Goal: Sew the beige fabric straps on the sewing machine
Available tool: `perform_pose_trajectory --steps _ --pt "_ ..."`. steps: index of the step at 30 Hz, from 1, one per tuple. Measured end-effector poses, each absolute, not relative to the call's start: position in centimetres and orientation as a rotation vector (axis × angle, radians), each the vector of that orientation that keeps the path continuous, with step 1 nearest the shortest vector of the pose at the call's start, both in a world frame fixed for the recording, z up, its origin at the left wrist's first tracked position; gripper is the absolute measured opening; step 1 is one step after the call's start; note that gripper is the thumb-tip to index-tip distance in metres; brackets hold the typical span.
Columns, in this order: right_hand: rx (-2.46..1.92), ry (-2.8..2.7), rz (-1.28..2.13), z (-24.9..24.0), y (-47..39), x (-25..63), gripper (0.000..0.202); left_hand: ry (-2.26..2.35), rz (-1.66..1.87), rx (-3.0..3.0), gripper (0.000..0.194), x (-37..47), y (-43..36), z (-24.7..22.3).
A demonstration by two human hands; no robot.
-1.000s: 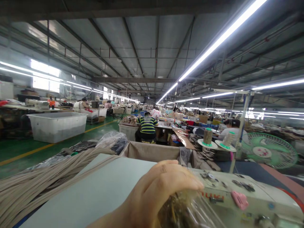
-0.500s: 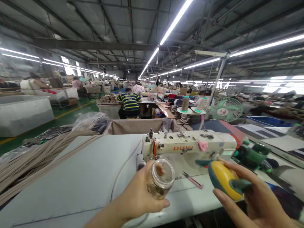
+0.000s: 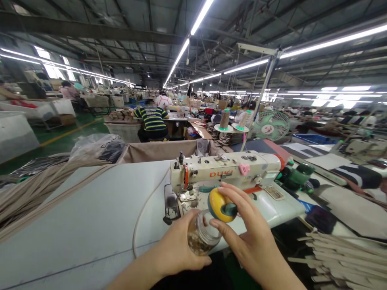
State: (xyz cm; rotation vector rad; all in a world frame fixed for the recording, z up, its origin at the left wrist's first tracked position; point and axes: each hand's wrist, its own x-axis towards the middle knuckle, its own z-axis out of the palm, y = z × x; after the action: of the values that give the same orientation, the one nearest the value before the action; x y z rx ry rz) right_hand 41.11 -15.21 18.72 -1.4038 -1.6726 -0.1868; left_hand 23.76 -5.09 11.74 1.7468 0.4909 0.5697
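Observation:
My left hand (image 3: 178, 245) is wrapped round a clear jar (image 3: 203, 237) with a threaded rim and small brownish contents. Between the thumb and fingers of my right hand (image 3: 248, 225) is a yellow and dark green object (image 3: 220, 204), round-bodied with a flat green tip pointing left. It is tilted just above the jar's mouth; whether the two touch I cannot tell. Behind both hands stands a cream sewing machine (image 3: 226, 169) with a pink piece (image 3: 244, 169) stuck on its arm.
A pale work table (image 3: 99, 201) spreads to the left, with long fabric strips (image 3: 39, 201) beside it. Bundled strips (image 3: 347, 257) lie at lower right. Thread cones (image 3: 224, 120) and a green fan (image 3: 271, 125) stand behind. A person in a striped shirt (image 3: 152, 119) sits ahead.
My right hand has brought the yellow and green object left, over the jar. The view has turned rightward, showing the bundled strips; the pink-handled snips are no longer visible.

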Motion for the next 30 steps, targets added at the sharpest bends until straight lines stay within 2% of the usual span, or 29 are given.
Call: perform_pose_trajectory --steps 3,8,14,18,24,28,30 --pt "-1.426 -1.621 -0.120 18.8 -15.4 41.1 0.054 0.513 0.531 1.763 0.078 23.7 -5.2 11.4" --pt "-1.420 -1.784 0.314 19.4 -16.4 40.6 0.062 0.576 0.593 1.823 0.075 24.0 -5.0 9.9" --pt "-1.356 -1.929 0.479 20.0 -16.7 41.6 0.068 0.618 0.595 1.971 0.069 24.2 -3.5 6.2" --pt "-1.396 -1.903 0.389 18.9 -16.7 41.5 0.065 0.661 0.710 2.001 0.073 24.5 -3.5 4.7" --pt "-1.909 -1.664 -0.033 16.0 -16.2 39.6 0.078 0.756 0.750 1.973 0.063 25.1 -4.8 6.8" --pt "-1.815 -1.739 -0.063 17.9 -17.2 39.9 0.091 0.714 0.716 1.945 0.066 25.3 -4.7 7.7" --pt "-1.713 -1.862 0.027 19.2 -17.7 40.4 0.084 0.734 0.726 1.956 0.067 25.6 -4.3 7.5"
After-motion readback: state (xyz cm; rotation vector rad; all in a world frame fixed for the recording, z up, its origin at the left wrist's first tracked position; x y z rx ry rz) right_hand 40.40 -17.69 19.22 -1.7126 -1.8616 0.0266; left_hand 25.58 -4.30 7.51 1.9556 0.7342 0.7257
